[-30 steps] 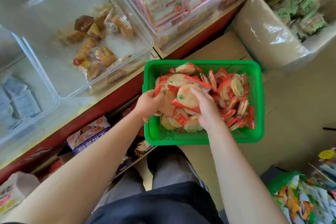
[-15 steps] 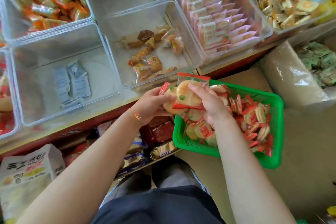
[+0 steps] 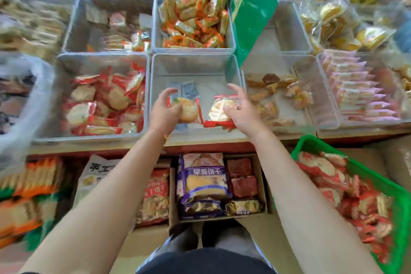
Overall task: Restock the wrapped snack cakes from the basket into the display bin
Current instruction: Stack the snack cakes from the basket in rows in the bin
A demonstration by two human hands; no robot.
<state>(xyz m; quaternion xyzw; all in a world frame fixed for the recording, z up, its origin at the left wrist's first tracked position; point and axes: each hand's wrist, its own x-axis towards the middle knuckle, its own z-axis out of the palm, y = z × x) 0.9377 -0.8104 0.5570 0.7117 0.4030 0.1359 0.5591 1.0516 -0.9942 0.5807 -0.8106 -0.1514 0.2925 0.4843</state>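
My left hand [image 3: 164,110] grips a red-wrapped round snack cake [image 3: 188,110] over the front of a clear display bin [image 3: 195,62] that holds only a few small blue packets. My right hand [image 3: 241,108] holds a second red-wrapped cake [image 3: 219,109] beside it, over the same bin. The green basket [image 3: 378,182] with several more wrapped cakes sits low at the right, beside my right forearm. The clear bin [image 3: 102,60] to the left is well filled with the same red-wrapped cakes.
Clear bins of other snacks surround the middle one: orange packs [image 3: 193,20] behind, brown pastries [image 3: 278,93] right, pink packs [image 3: 355,87] far right. A green sign [image 3: 251,6] stands behind. Below the red shelf edge sit cartons and snack bags [image 3: 202,182].
Both hands have lifted cakes out of the green basket and carried them left and up over the nearly bare clear bin. The view has swung left, so the basket now lies at lower right.
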